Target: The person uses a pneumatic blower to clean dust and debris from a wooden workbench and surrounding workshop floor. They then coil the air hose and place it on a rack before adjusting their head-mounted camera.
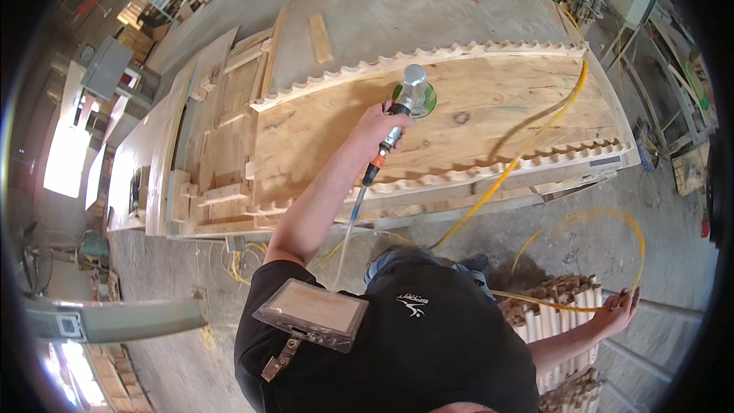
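Air sander on the plywood panel, our left hand driving it.

Our left hand is closed around the grip of the pneumatic sander, whose green disc sits flat on the plywood panel straight ahead of us, near its scalloped far edge strip. The tool's long axis runs back along our forearm into the air hose. Our right hand is well apart, low at our right, fingers spread on the yellow hose beside stacked wooden dowels; so the left is nearer.
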A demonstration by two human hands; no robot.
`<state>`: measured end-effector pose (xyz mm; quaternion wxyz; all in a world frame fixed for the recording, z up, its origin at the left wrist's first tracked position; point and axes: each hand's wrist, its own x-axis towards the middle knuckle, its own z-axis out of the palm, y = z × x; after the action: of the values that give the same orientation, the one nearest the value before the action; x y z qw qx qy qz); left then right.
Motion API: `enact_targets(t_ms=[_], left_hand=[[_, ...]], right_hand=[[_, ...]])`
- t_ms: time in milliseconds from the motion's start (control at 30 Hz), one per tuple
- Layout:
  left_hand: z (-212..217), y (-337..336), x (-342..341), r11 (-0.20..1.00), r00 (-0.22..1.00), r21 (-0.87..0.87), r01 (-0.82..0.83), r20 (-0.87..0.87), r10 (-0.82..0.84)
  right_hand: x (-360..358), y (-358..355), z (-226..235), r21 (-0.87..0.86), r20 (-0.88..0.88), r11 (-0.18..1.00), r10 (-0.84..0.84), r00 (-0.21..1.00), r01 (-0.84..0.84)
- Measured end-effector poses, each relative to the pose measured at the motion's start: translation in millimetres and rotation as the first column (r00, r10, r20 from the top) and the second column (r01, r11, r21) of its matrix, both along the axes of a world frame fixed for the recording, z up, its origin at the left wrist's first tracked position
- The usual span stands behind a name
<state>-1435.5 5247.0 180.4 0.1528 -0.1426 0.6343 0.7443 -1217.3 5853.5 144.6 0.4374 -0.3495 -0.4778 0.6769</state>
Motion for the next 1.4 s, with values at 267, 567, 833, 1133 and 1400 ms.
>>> enact_targets(t_ms=[267,567,833,1133,1400], left_hand=[[-18,48,-38,0.995,0.996,-0.045,-0.091,-0.003,0.091],[5,84,-71,0.956,0.989,-0.252,-0.147,-0.048,0.14],[-28,49,-18,0.779,0.964,-0.57,-0.261,-0.103,0.247],[-6,104,27,-0.429,0.933,-0.859,-0.278,-0.348,0.091],[104,604,-154,0.781,0.906,-0.56,-0.278,-0.422,0.019]], right_hand=[[-117,175,23,0.115,-0.051,0.986,-0.119,0.992,0.124],[-228,325,140,0.447,0.059,0.87,-0.263,0.963,0.21],[-313,368,153,0.373,0.056,0.922,0.088,0.995,-0.102],[-368,455,82,0.183,0.074,0.976,0.109,0.991,-0.121],[-419,596,7,0.166,0.176,0.948,0.242,0.954,-0.271]])
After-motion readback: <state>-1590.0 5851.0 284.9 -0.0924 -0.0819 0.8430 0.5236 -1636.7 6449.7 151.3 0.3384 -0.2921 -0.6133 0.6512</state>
